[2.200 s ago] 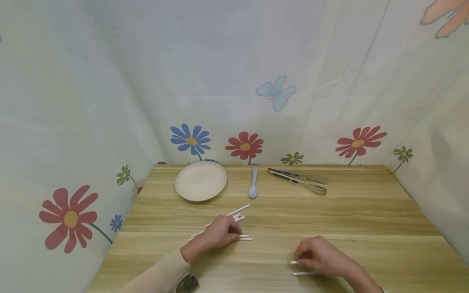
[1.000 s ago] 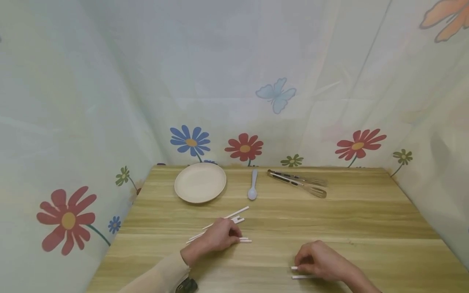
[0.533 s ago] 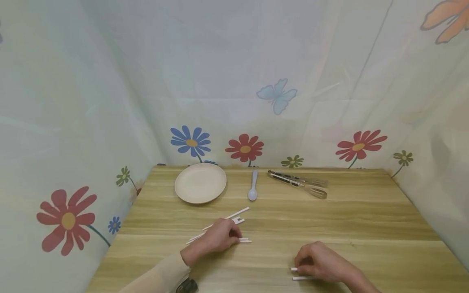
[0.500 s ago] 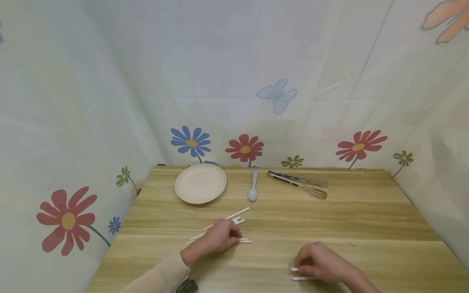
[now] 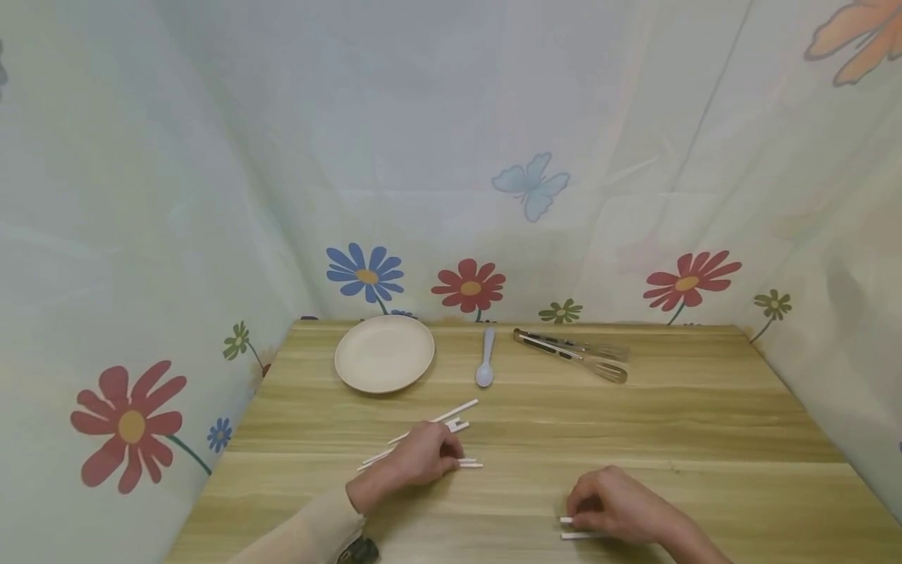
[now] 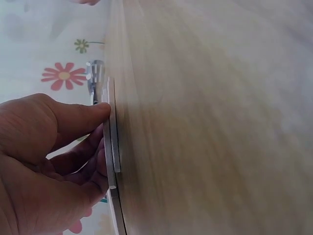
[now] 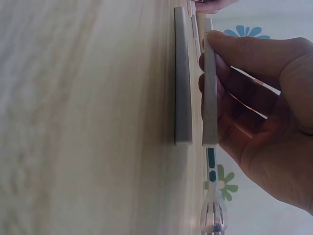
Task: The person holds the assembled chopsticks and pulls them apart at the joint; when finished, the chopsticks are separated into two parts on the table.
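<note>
My left hand (image 5: 423,456) is low over the table left of centre. Its thumb and fingertips pinch a white chopstick (image 6: 108,147), with a second chopstick (image 6: 115,132) lying right alongside. Past that hand, a pair of chopsticks joined at the notched end (image 5: 458,425) and another single chopstick (image 5: 458,409) lie aslant, partly hidden by the hand. At the front right, my right hand (image 5: 620,501) pinches a square-ended white chopstick (image 7: 209,98) between thumb and fingers. Parallel to it, on its near side in the head view, a matching chopstick (image 7: 182,83) lies on the table.
Along the back of the wooden table (image 5: 705,407) are a beige plate (image 5: 385,354), a pale lilac spoon (image 5: 485,364) and metal tongs (image 5: 571,352). A flower-printed curtain (image 5: 606,235) encloses the back and both sides.
The right hand's chopstick sits slightly nearer the parallel one than in the oldest frame. The left hand keeps its pinch, and the head view has tilted up a little.
</note>
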{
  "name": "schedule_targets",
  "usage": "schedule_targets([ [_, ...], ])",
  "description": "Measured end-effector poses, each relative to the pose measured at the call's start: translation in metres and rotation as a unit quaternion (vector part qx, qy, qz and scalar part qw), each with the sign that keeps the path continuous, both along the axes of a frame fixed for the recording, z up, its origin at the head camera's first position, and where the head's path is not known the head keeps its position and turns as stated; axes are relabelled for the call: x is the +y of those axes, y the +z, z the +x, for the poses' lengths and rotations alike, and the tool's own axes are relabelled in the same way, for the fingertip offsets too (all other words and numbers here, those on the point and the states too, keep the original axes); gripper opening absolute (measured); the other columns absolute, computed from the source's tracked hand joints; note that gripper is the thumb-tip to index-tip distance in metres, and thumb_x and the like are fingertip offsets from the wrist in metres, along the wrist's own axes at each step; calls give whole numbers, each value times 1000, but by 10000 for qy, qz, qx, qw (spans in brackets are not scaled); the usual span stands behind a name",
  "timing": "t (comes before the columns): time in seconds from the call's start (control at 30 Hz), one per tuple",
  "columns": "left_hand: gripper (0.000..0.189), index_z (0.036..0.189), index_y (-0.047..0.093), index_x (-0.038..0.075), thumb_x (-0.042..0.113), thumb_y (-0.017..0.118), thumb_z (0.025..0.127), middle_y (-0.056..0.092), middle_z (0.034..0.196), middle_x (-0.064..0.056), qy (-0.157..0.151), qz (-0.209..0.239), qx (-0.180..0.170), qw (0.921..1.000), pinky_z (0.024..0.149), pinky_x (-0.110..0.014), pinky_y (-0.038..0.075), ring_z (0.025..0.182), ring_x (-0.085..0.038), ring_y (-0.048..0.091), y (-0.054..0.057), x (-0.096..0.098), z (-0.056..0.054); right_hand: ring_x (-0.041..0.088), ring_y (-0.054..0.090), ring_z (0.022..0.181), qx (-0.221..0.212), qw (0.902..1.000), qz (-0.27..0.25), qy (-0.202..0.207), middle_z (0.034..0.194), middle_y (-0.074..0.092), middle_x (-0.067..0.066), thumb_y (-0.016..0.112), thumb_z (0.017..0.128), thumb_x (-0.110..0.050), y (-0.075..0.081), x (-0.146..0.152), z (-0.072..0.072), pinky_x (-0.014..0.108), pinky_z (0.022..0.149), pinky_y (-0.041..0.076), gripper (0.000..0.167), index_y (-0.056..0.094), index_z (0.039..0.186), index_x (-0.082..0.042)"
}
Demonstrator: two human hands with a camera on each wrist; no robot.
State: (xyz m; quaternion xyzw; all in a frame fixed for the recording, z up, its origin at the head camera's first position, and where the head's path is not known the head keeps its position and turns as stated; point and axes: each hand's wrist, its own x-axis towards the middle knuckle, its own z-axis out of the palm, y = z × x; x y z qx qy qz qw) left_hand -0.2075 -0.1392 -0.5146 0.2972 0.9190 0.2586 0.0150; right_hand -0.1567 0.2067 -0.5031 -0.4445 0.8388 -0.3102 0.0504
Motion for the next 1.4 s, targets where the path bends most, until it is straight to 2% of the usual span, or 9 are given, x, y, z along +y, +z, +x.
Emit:
schedule_targets([
  [0.3,6,79,75,16,12,80,77,68,73,12,-1,78,-17,10000,65,-19,46,70,0,56,-1,0,0,-10,52,71,29,10000,14,28,79,63,-19,78,80,-13,1,0,1,15,59,46,11,72,82,-22],
  [0.6,6,81,75,15,11,79,78,68,74,10,30,33,-32,10000,65,-20,47,71,-1,57,1,0,-1,-9,53,71,-26,10000,32,17,79,63,-19,77,80,-15,2,0,-1,15,59,46,7,72,82,-20],
  [0.93,7,82,75,14,11,80,77,65,71,11,35,-63,-95,9999,62,-18,45,66,1,54,1,-2,3,-10,52,69,-113,9999,16,62,78,64,-18,77,78,-12,-3,-1,3,13,58,46,10,72,81,-20],
  [1.27,7,84,75,14,10,78,78,68,77,9,37,-21,-60,10000,68,-21,49,73,-4,60,4,-2,3,-9,52,69,-311,9994,164,-7,79,64,-18,76,81,-16,-2,0,2,15,58,46,6,72,82,-21],
  [1.4,7,85,75,13,12,78,79,67,78,7,72,-6,-148,9999,67,-20,48,73,-4,59,5,-3,3,-9,52,69,-347,9992,204,-61,79,63,-19,77,80,-14,-1,0,2,16,58,46,9,72,82,-22],
])
